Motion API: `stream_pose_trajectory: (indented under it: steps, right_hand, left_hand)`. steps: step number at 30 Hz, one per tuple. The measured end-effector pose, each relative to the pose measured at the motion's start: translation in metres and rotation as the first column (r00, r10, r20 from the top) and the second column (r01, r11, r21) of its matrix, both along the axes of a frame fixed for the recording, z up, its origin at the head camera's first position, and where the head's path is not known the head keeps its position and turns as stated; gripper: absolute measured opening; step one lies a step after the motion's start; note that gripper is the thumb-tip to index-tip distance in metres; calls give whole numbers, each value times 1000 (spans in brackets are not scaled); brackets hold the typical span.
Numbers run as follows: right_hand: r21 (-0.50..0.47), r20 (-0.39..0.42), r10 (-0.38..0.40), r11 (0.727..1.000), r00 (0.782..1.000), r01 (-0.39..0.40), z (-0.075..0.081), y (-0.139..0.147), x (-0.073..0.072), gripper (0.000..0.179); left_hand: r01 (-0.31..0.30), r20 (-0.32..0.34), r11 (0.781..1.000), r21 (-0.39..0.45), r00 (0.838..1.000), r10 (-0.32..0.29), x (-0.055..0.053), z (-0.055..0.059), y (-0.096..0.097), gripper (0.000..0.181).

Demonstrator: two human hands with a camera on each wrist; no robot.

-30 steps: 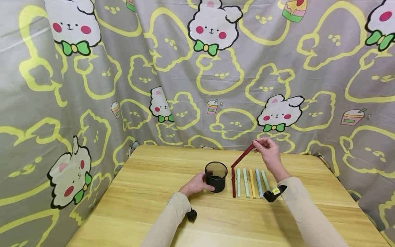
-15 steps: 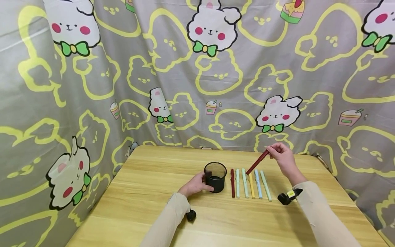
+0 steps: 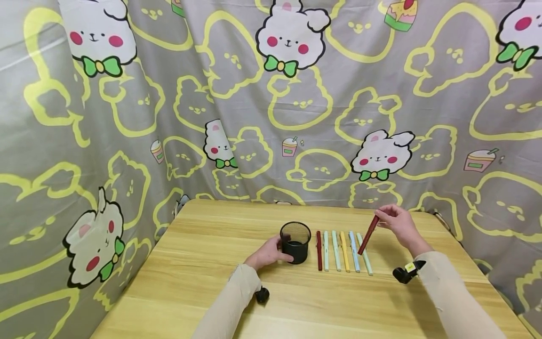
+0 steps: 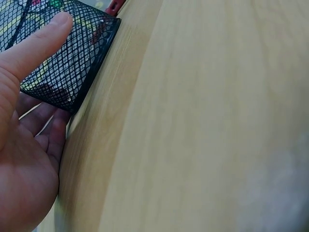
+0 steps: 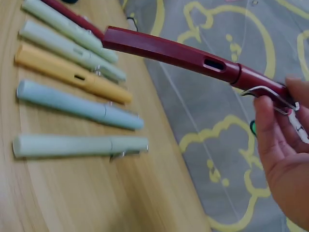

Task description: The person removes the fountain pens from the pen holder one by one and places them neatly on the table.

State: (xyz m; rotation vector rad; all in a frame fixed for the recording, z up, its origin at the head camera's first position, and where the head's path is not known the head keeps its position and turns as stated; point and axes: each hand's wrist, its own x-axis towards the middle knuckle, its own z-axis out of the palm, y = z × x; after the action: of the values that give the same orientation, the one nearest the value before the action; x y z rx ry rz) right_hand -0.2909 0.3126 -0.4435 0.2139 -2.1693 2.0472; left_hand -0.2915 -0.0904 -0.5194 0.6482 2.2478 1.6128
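Observation:
My right hand pinches a dark red pen by its cap end, near the metal clip. In the head view the pen slants down to the left, its lower end over the rightmost pale green pen. My left hand holds a black mesh pen holder upright on the table, thumb on the near side; in the head view its fingers are partly hidden behind the mesh. Right of the holder lies a row: another dark red pen, pale green pens, a yellow pen and a light blue pen.
The wooden table spreads out around the row and the holder. A patterned grey curtain hangs behind the table and along its left side. Each wrist carries a small black camera.
My right hand has moved right and lower with the dark red pen, from above the left end of the row to its right end. My left hand and the holder stay put.

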Motion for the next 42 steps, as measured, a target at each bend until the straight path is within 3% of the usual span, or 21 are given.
stream_pose_trajectory:
  steps: [4,11,15,19,22,27,34,42]
  right_hand:
    - [114,64,2,993,998,-9,-5,10,-1,21]
    - [177,214,36,981,976,-75,-15,23,-4,23]
    - [233,259,53,966,964,-116,-22,28,-5,30]
    - [231,299,104,956,948,-178,-27,32,-5,33]
    - [236,318,144,945,937,-226,-30,34,-3,34]
    - [303,337,141,920,931,-249,-35,36,-2,42]
    - [317,342,122,918,932,-237,-42,38,-4,47]
    - [255,334,183,927,925,-275,-51,38,-6,50]
  left_hand:
    - [12,9,1000,8,1000,-12,8,14,-1,70]
    - [4,-8,1000,-31,1000,-4,10,20,-2,70]
    - [4,-14,999,-39,1000,-4,12,21,-1,69]
    - [6,-12,999,-38,1000,-6,11,18,0,69]
    - [0,-15,999,-40,1000,0,4,6,0,70]
    - [-13,-22,999,-49,1000,12,-8,-10,0,72]
    - [-19,-20,998,-58,1000,18,-11,-14,-1,73]
    - [-25,-26,997,-72,999,23,-10,-14,-1,73]
